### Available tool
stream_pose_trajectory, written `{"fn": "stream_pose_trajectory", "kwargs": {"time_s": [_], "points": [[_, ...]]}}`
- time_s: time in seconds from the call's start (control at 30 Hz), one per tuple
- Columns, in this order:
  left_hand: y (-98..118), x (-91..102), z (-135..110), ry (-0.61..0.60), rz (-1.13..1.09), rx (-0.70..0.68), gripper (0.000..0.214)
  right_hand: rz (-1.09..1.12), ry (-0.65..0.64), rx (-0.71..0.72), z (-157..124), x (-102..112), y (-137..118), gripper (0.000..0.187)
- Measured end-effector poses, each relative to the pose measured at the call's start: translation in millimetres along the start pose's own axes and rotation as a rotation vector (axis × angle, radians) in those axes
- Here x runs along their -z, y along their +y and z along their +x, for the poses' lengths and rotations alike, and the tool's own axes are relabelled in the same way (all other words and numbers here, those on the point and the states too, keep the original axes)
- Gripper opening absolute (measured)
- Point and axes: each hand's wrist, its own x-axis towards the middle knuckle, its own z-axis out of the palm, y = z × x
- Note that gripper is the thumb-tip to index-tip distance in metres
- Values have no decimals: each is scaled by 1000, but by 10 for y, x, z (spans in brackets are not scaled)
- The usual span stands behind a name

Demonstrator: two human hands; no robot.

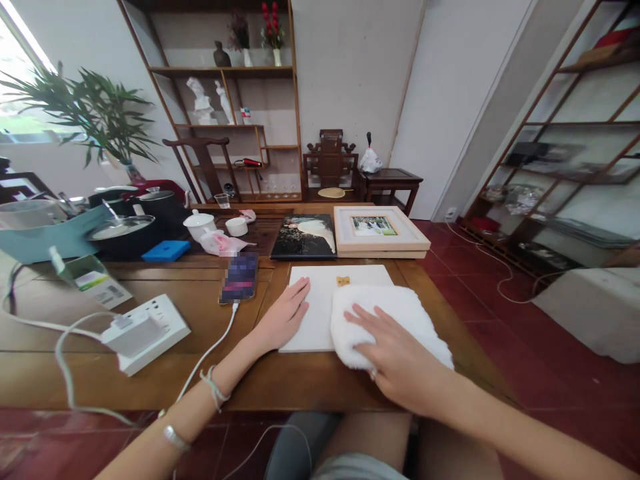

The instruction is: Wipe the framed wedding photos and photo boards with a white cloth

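A white board (320, 293), seemingly the back of a picture frame with a small brass hanger, lies flat on the wooden table (210, 313). My left hand (285, 317) rests flat on its left edge, fingers stretched out. A fluffy white cloth (400, 313) covers the board's right part. My right hand (390, 357) presses down on that cloth with fingers spread.
Behind the board lie a dark photo print (305, 237) and a light wooden framed picture (377, 230). A phone (240, 277) on a white cable, a power strip (145, 333), a small box (95, 280), teaware and pots sit to the left. Shelves stand behind and at right.
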Motion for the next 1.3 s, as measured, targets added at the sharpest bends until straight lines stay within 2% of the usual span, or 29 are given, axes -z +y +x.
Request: {"fn": "stream_pose_trajectory", "kwargs": {"time_s": [0.1,0.17,0.23,0.4,0.47,0.53,0.63,0.77,0.83,0.9,0.97,1.17,1.23,1.3], "points": [[-27,-17,1,12,-1,-20,48,51,-42,51,-175,49,-181,41],[-42,-21,2,17,0,-31,47,71,-25,50,-142,73,-164,42],[-48,-18,0,12,5,-39,47,55,24,29,16,78,-53,41],[-29,-5,-8,11,-9,-45,47,-82,81,22,665,67,320,37],[-22,-5,-9,22,-24,-47,47,-105,83,34,850,65,379,35],[-24,-10,-6,39,-43,-50,46,-113,82,49,911,54,344,35],[-47,-22,0,60,-70,-56,44,-115,53,118,766,12,133,34],[-83,-36,2,61,-77,-78,44,-60,-17,250,363,-23,-239,30],[-91,-39,1,61,-71,-74,44,-23,-44,271,218,-5,-345,30],[-90,-41,1,53,-57,-62,45,2,-55,256,178,32,-345,30],[-85,-41,1,45,-43,-62,45,-3,-43,204,257,73,-237,31],[-49,-30,1,35,-48,-54,47,-109,66,-17,836,105,259,32],[-31,-9,3,42,-87,-41,47,-118,83,-35,961,66,282,34],[-16,21,3,84,-159,-25,46,-123,80,-26,989,15,197,34]]}}
